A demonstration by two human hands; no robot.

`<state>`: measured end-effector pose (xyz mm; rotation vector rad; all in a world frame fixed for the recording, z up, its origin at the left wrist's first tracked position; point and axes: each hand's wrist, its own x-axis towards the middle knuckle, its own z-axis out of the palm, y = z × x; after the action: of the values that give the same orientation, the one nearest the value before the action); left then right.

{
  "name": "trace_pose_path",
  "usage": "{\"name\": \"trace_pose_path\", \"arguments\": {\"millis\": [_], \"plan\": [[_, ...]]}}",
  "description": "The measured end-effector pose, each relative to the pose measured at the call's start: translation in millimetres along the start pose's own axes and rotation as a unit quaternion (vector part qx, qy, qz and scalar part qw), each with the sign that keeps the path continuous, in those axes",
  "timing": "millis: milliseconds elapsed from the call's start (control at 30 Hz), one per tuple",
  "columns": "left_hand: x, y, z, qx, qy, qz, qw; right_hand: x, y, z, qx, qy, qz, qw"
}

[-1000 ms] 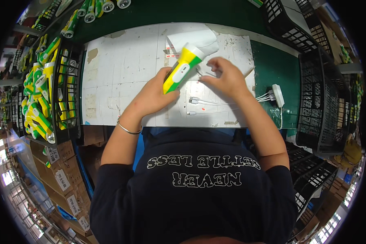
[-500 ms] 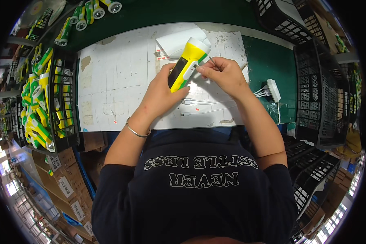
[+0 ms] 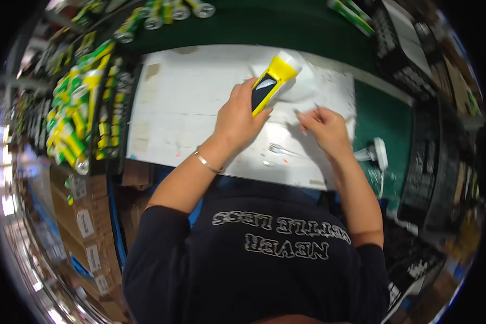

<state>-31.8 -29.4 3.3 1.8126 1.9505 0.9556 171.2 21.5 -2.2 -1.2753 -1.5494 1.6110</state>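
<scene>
A yellow flashlight (image 3: 276, 73) with a white head and a dark, shiny panel on its side is tilted over the white work board (image 3: 200, 70). My left hand (image 3: 239, 114) wraps round its lower body, the head pointing away and to the right. Apart from it, to the right, my right hand (image 3: 327, 128) is closed in a pinch. Something small and thin seems to stick out of those fingertips, too blurred to name. Behind the flashlight lies a crumpled white sheet (image 3: 306, 86). White cables (image 3: 286, 151) rest on the board, nearer to me.
At left stands a black crate (image 3: 123, 102) piled with green and yellow flashlights (image 3: 70, 129). More flashlights (image 3: 170, 11) lie along the far left. A white power adapter (image 3: 380, 154) sits on the green surface at right, beside black crates (image 3: 424, 156). Cardboard boxes (image 3: 86, 216) are at lower left.
The flashlight has turned in my left hand, so its dark panel faces up more. My right hand has drawn away from it. The whole view has shifted and blurred.
</scene>
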Motion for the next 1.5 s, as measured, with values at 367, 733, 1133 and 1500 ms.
{"name": "trace_pose_path", "arguments": {"millis": [367,733,1133,1500], "plan": [[62,-216,-328,0.082,0.387,-0.381,0.836,2,20,-17,0.065,0.041,-0.012,0.997],[32,-355,-443,0.451,0.319,-0.526,0.647,14,33,-16,0.106,0.013,-0.042,0.993],[269,-177,-32,0.237,0.099,0.029,0.966,1,36,-11,0.058,-0.009,-0.054,0.997],[248,-92,-82,0.049,0.321,0.133,0.936,3,29,-19,-0.039,-0.041,-0.027,0.998]]}}
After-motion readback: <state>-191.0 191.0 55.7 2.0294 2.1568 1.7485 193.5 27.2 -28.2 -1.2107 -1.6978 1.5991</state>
